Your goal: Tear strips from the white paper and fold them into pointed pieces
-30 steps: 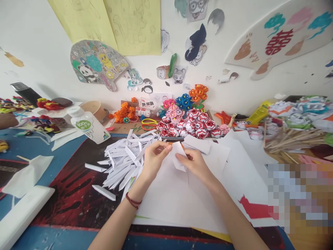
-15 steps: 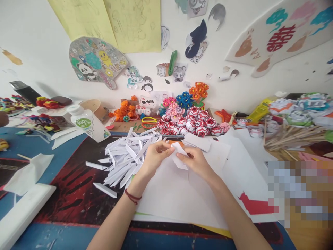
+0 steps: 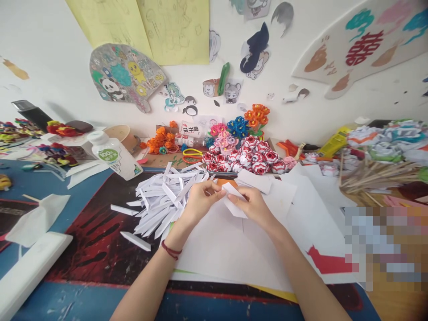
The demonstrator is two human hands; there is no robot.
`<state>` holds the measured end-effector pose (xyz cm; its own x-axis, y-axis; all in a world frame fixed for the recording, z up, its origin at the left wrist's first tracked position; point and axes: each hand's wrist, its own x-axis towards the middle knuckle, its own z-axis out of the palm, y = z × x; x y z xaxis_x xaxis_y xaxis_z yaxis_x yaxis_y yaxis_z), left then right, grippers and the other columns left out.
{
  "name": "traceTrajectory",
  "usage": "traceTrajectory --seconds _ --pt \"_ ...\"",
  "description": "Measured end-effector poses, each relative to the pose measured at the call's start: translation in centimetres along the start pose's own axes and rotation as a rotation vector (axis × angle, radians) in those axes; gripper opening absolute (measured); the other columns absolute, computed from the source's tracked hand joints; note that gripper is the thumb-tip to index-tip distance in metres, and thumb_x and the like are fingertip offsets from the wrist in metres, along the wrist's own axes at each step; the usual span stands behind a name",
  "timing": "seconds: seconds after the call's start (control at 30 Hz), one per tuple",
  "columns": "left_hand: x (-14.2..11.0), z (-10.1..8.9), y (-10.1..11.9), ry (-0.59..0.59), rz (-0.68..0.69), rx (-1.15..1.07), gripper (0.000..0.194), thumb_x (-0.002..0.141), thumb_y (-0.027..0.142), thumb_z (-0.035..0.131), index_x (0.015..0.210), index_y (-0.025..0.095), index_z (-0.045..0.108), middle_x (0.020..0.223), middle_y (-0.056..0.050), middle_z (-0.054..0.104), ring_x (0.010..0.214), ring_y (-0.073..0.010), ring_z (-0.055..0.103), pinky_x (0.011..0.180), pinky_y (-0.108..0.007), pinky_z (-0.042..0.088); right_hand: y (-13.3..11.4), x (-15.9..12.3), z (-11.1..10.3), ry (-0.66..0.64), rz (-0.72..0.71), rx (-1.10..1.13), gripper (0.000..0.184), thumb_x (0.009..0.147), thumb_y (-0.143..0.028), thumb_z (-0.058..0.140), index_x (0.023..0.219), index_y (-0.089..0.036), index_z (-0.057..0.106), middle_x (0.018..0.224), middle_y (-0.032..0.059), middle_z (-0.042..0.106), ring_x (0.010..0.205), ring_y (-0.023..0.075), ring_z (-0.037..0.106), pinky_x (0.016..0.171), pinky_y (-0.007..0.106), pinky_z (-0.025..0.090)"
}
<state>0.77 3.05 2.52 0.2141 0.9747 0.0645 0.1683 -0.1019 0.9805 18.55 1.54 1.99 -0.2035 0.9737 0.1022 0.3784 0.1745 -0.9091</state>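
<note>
Between both hands is a small folded piece of white paper [image 3: 236, 206], held above large white sheets. My left hand [image 3: 203, 199], with a dark red cord on its wrist, pinches the paper's upper left corner between thumb and fingers. On the other side my right hand [image 3: 253, 206] grips the paper's right part, its thumb lying across the front. The white sheets [image 3: 230, 254] lie flat under both hands. A heap of folded white paper strips [image 3: 158, 203] sits left of my left hand. Behind my right hand lies a stack of white paper pieces [image 3: 254, 181].
A white bottle [image 3: 115, 156] leans at the back left. Red-and-white paper flowers [image 3: 247, 156] line the back, beside orange flowers [image 3: 162, 140]. Thin wooden sticks [image 3: 371, 174] lie at the right. A white foam bar [image 3: 35, 267] is at the left edge.
The folded paper has tilted and shifted slightly right between my fingers. Both hands keep their hold on it, and the view has moved a little.
</note>
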Motion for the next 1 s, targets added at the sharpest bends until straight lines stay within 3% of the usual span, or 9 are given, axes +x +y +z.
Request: traceTrajectory --seconds 1.0 --pt "-0.02 0.15 -0.19 0.016 0.009 0.038 0.03 0.073 0.043 0.071 0.071 0.014 0.066 0.07 -0.005 0.066 0.063 -0.0147 0.059 0.057 -0.025 0.044 -0.05 -0.06 0.17 -0.003 -0.063 -0.007 0.046 0.085 -0.049 0.052 0.054 -0.019 0.036 0.057 -0.0037 0.028 0.055 0.0106 0.028 0.051 0.027 0.018"
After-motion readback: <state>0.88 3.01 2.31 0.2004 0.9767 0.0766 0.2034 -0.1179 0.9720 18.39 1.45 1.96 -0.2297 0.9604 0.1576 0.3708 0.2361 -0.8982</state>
